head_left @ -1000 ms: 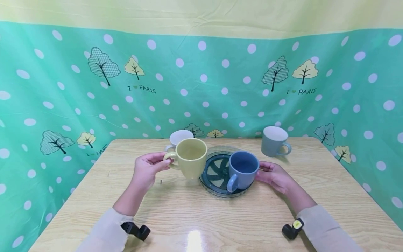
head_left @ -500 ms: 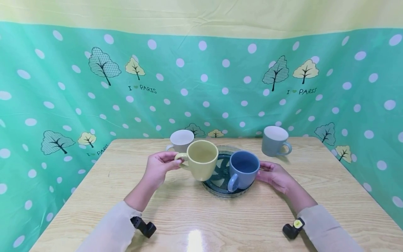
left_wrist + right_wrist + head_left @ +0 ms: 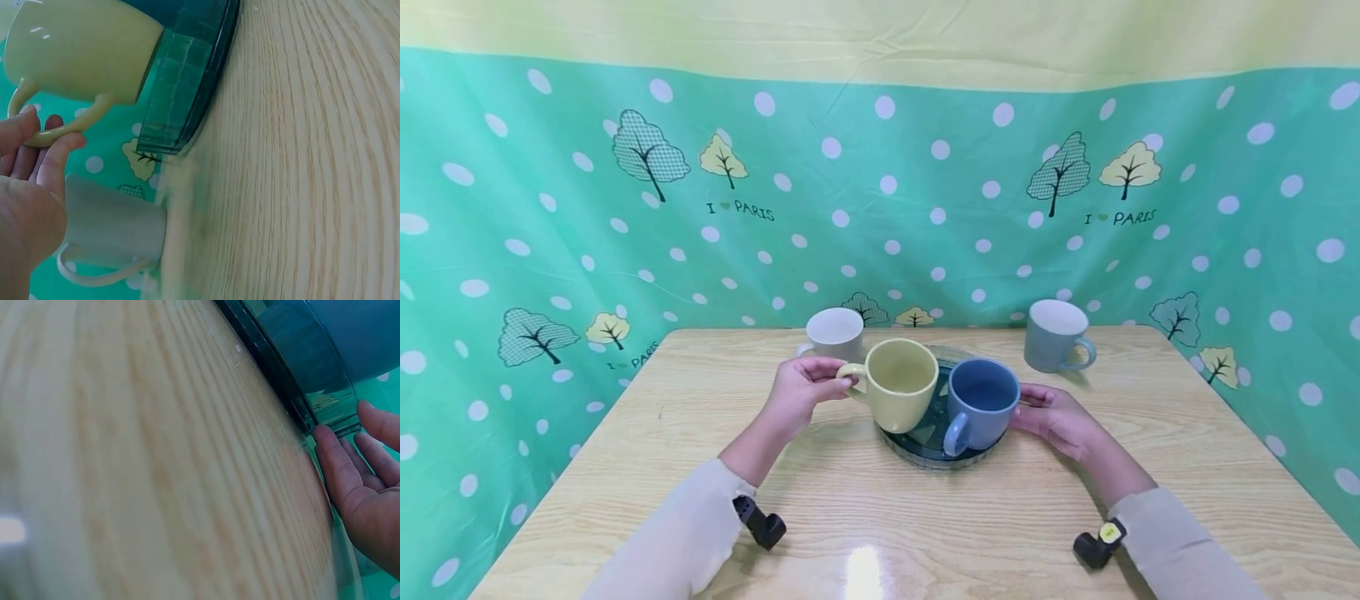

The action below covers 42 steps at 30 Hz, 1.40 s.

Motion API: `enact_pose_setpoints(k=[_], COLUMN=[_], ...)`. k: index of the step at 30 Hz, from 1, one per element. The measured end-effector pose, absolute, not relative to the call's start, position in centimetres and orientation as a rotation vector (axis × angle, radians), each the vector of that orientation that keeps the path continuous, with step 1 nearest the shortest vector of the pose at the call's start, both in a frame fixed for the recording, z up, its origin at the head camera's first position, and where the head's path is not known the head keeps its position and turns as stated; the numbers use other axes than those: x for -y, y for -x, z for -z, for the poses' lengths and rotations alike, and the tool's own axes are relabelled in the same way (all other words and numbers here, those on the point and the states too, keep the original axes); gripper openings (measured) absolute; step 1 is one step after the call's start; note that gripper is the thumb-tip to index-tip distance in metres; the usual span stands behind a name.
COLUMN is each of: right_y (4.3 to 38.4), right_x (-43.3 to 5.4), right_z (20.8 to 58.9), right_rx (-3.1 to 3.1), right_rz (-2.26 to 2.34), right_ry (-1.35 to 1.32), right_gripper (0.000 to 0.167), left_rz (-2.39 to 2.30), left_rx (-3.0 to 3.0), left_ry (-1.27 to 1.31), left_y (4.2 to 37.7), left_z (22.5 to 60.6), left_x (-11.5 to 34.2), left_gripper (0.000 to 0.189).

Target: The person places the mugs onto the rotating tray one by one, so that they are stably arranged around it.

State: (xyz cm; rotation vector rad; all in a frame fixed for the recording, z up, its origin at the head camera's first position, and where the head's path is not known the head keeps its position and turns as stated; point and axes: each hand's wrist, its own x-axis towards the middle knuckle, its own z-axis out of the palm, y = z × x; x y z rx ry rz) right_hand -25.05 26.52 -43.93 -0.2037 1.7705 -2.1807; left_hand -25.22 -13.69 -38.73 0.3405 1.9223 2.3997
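Yellow mug (image 3: pixel 901 407), handle (image 3: pixel 92 114) pinched by left fingers (image 3: pixel 55 161), has moved over tray (image 3: pixel 917 457), nearing blue mug (image 3: pixel 983 421); right fingers (image 3: pixel 337 465), loosely spread, touch tray.

l grip (image 3: pixel 799 392) curled in a pinch, r grip (image 3: pixel 1057 421) loosely ext'd.

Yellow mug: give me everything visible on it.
The yellow mug is pale yellow and glossy, ceramic by its look, with slightly tapering plain sides, a round open mouth and one looped handle. The inside is yellow too; no contents show. It is roughly upright, over the left part of the round clear-walled tray, left of the blue mug. The left hand grips its handle with thumb and fingers. Whether its base touches the tray, I can't tell.
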Motion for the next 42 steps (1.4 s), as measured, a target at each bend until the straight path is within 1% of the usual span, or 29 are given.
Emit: enact_pose_setpoints(k=[7,9,13,16,30,38,42], right_y=[25.3,25.3,25.4,25.5,25.7,25.7,25.7], right_x=[-26.4,-26.4,-26.5,-26.6,-26.7,-26.3,-26.3], right_z=[43.7,43.6,43.7,43.8,43.8,43.7,43.6], right_rx=[-1.811,-1.811,-1.789,-1.773,-1.801,-1.816,-1.821], right_rz=[2.150,2.147,2.164,2.179,2.134,2.147,2.137], right_ry=[0.204,0.216,0.229,0.229,0.239,0.233,0.217], right_gripper=[0.050,0.048,0.036,0.032,0.036,0.032,0.034], left_rz=[-2.342,-2.322,-2.293,-2.281,-2.197,-2.173,-2.159], left_rx=[-1.930,-1.927,-1.915,-1.907,-1.926,-1.904,-1.891], left_ry=[-0.394,-0.409,-0.429,-0.440,-0.428,-0.423,-0.413], left_y=[26.1,26.2,26.2,26.2,26.2,26.2,26.4], left_z=[39.4,39.4,39.5,39.5,40.3,40.7,41.0], left_x=[13.2,13.1,12.8,12.6,12.1,11.9,12.0], left_gripper=[0.027,0.027,0.026,0.026,0.025,0.028,0.028])
